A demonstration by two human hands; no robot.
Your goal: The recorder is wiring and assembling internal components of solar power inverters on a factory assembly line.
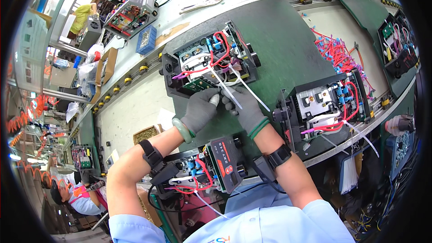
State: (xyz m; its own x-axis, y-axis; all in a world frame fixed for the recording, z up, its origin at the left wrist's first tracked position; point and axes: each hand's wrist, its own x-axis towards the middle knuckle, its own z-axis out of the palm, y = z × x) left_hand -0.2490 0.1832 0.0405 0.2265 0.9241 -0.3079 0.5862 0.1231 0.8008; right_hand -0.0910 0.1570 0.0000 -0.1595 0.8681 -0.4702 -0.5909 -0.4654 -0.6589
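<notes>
An opened electronic unit with a black frame, circuit boards and red wires stands on the green work board in front of me. Two white cable ties hang from its wire bundle toward me, with long loose tails. My left hand, in a grey glove, is closed at the unit's near edge, fingertips pinched together. Beside it my right hand, also gloved, has its fingers curled in, and one tie tail crosses in front of it. What the fingertips hold, if anything, is too small to make out.
A second opened unit stands to the right, a third unit with a red-black panel close to my body. Red wires are heaped at the far right. A blue bin sits at the back left; a person works at the lower left.
</notes>
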